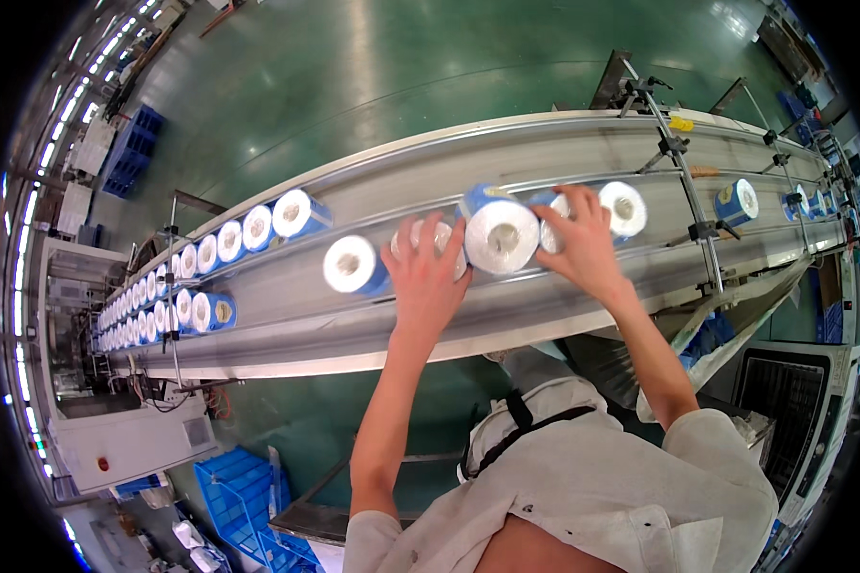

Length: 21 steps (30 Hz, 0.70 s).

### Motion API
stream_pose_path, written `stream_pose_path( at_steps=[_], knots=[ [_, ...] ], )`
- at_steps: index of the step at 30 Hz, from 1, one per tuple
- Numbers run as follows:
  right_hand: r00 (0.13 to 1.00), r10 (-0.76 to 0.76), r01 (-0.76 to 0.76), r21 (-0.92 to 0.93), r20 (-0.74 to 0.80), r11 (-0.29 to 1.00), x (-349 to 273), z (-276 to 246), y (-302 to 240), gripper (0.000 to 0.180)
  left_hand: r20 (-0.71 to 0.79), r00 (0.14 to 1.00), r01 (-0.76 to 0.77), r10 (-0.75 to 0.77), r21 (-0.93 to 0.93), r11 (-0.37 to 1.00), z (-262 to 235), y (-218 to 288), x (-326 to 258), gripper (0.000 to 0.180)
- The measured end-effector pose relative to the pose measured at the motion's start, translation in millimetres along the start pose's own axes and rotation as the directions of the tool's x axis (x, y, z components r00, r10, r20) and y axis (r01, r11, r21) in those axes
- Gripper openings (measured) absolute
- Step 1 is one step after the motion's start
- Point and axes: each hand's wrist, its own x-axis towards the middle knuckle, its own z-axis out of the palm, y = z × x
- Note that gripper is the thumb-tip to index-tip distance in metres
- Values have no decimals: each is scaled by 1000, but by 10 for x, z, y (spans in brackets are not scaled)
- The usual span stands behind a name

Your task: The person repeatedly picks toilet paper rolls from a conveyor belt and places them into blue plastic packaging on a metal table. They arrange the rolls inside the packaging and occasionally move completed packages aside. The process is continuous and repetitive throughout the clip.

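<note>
My left hand (428, 263) is curled over a white paper roll (441, 237) in blue wrap, its fingers on the top and its thumb along the side. Next to it, between my two hands, a larger-looking paper roll (503, 237) faces up with its core showing. My right hand (583, 244) grips another paper roll (550, 227), fingers on the far side and thumb on the near side, partly hiding it. Beyond that hand is one more roll (623, 209). To the left of my left hand a separate roll (351, 265) lies on the conveyor.
The conveyor (287, 339) runs across in front of me, split by metal guide rails. Two rows of wrapped rolls (201, 256) line its left end. More rolls (737, 202) come at the right, near clamped rods (683, 172). Blue crates (234, 497) stand below left.
</note>
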Motion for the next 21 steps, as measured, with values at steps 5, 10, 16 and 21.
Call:
stream_pose_path(
  at_steps=[5,10,16,21],
  knots=[
    [970,-142,136,46,198,990,146,593,-50,58,211,977,11,-7,-21,1000,426,-656,-203,75],
    [861,-416,357,235,294,904,455,1395,-482,71,136,977,154,-163,77,985,550,-1217,-592,75],
    [768,-621,401,638,157,657,-186,1729,-2043,63,47,750,661,-660,-4,751,-327,-522,-2529,59],
    [248,-934,272,907,258,323,-1186,1432,-3101,38,-57,264,964,-963,57,261,-532,1186,-4315,45]
  ],
)
